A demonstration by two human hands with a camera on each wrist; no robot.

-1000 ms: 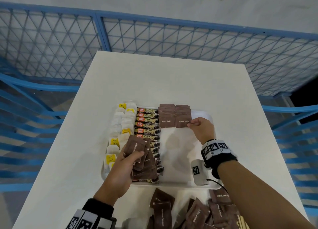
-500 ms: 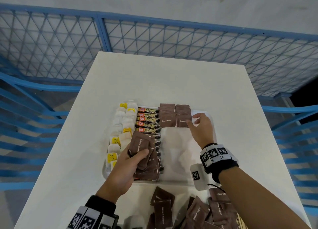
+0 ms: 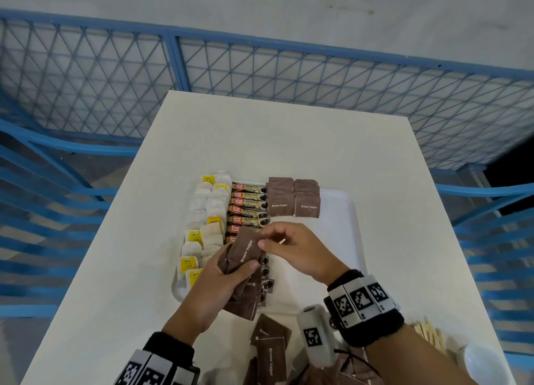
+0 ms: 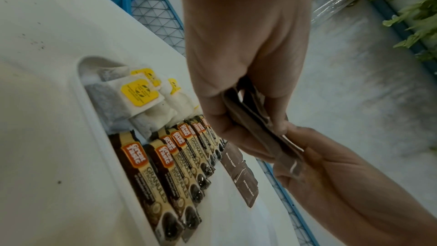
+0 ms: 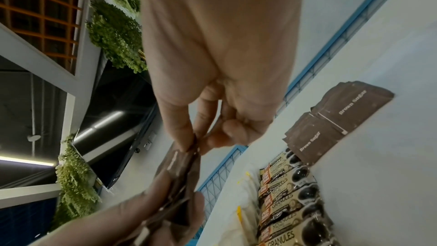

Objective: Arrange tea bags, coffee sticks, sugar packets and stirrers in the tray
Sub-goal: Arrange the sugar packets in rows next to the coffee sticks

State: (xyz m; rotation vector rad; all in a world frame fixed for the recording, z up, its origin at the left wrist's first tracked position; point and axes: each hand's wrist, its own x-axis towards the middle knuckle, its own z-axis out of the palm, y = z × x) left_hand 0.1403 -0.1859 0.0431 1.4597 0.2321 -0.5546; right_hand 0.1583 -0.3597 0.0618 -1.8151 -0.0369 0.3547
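A white tray holds tea bags with yellow tags on its left, a column of coffee sticks beside them, and two short stacks of brown sugar packets at its far end. My left hand grips a bundle of brown sugar packets above the coffee sticks. My right hand pinches the top edge of one packet in that bundle. In the left wrist view the bundle shows between my left fingers. The right wrist view shows the pinch on the packet edge.
Loose brown sugar packets lie on the white table near its front edge. Wooden stirrers and a white cup sit at the front right. A blue mesh fence surrounds the table.
My right hand left the placed sugar packets at the tray's far end and came back to the bundle, where it now pinches a packet. The left hand rose a little with the bundle.
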